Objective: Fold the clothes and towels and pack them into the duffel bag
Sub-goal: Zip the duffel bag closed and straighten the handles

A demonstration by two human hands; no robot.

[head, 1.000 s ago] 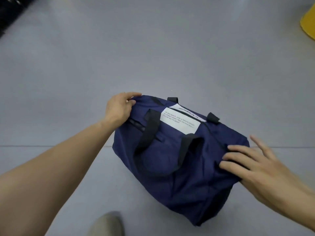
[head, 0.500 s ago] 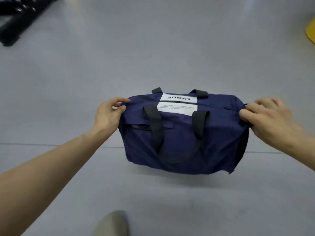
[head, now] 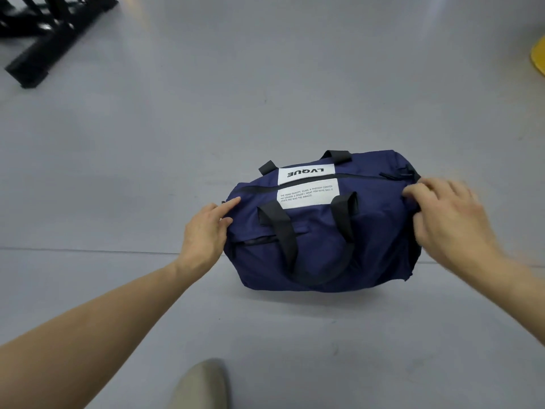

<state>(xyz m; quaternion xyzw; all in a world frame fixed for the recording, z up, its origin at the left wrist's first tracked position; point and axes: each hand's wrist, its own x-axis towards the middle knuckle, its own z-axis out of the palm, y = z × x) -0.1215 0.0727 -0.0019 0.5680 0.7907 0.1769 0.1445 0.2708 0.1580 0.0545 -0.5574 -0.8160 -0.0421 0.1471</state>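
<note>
Nearest the camera, the toe of a pale shoe (head: pixel 203 382) stands on the grey floor (head: pixel 295 335). Beyond it, both bare forearms reach forward to the duffel bag (head: pixel 318 240), which sits on the floor directly ahead, long side facing the person, top zip running left to right and apparently closed. The left hand (head: pixel 206 231) is open: its index finger lies straight against the bag's left end and the thumb touches the fabric, with nothing gripped. The right hand (head: pixel 445 219) is over the bag's right end with fingers curled downward; motion blur prevents confirming whether it pinches the fabric. The bag is navy cloth, rounded and creased, with a white label (head: pixel 306 184) across the top. Assessment: soft, unstructured, likely light to moderate in weight; it will sag and fold if lifted by one end. The soundest hold is the near black webbing handle (head: pixel 283 231) together with its far-side partner; end fabric offers a poorer, slipping purchase. No clothes or towels are visible. Farther off, a black frame (head: pixel 44 33) stands far left and a yellow object (head: pixel 538 54) at the right edge.
</note>
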